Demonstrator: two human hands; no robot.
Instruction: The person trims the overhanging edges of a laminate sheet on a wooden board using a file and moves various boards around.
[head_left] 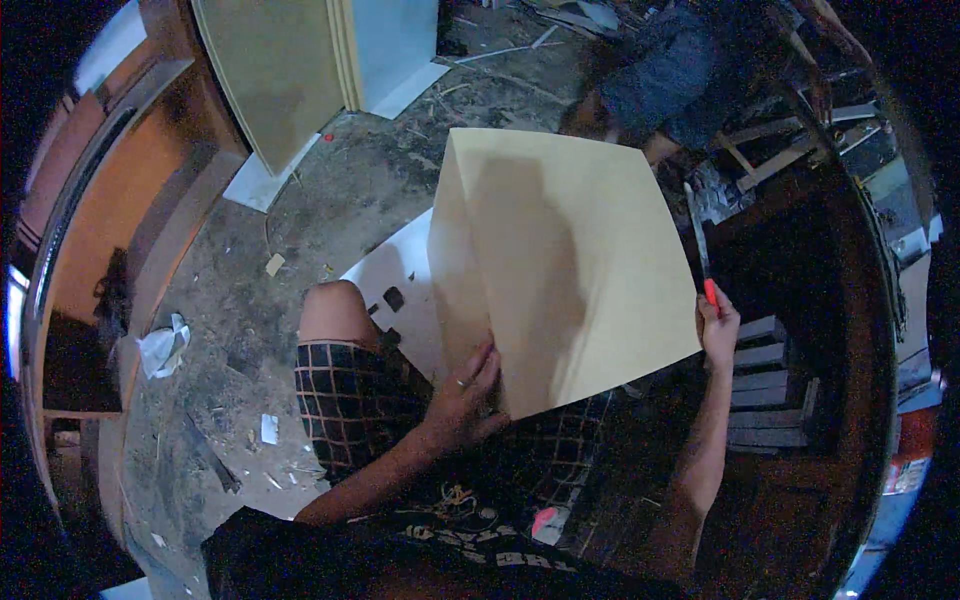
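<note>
A large beige panel (610, 260) stands tilted over my lap, with a straight corner line down its left part where a narrower face meets the wide one. My left hand (468, 392), a ring on one finger, closes on its lower edge near that line. At the panel's right edge, my right hand (718, 330) is wrapped round the red handle of a tool (698, 240) with a long, thin metal blade pointing up and away. Some right fingers also seem to touch the panel. Behind the panel's left side lies a white sheet (415, 270) with dark cutouts.
Ahead to the right, another person in dark shorts (665, 80) is beside a wooden frame (775, 165). Grey slats (760, 385) are stacked at my right. An orange-brown cabinet (130, 200) stands left. Scraps and a crumpled white bag (164, 345) litter the floor.
</note>
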